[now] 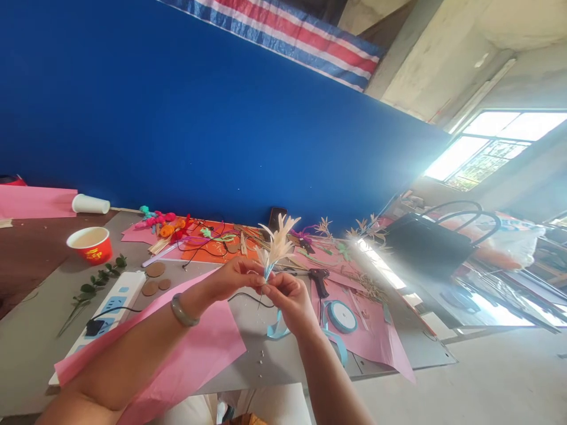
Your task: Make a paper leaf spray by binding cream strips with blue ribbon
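Between my two hands a pale cream flower (280, 241) stands upright, its petals spread above my fingertips. My left hand (237, 277) pinches the base of the flower, where light blue ribbon is wrapped. My right hand (289, 296) is closed at the same spot, its thumb and fingers pressed together on the ribbon. A loose length of light blue ribbon (278, 328) hangs below my right hand. The ribbon's roll (342, 316) lies on pink paper to the right. A thin stem points down under my fingers.
A dark glue gun (319, 282) lies right of my hands. At left are a red paper cup (90, 245), a green leafy sprig (98, 280) and a white power strip (106, 313). Pink paper (199, 348) lies under my left arm. A blue panel (199, 118) rises behind the table.
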Demonstrator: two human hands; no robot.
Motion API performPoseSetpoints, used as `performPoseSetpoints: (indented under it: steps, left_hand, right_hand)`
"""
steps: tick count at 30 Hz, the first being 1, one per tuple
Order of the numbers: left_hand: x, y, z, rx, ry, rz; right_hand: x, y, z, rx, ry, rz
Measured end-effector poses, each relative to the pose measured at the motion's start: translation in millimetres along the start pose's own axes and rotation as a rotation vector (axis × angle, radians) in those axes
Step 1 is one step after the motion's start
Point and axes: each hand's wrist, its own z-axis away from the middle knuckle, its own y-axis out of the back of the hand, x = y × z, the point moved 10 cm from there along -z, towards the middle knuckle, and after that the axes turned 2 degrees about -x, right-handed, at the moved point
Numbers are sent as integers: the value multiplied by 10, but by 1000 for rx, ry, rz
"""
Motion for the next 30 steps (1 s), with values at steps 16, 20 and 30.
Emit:
performPoseSetpoints:
  steps: [16, 20, 30]
  left_hand:
    - [88, 242, 111, 465, -172, -452]
    - [108, 266, 150, 524, -183, -461]
    - [9, 17, 9, 93, 12, 92]
  right_hand:
    - [-323, 60, 122, 312, 342, 752]
    - [-332, 32, 117, 329, 344, 730]
    - [-80, 119, -20, 45, 11, 69]
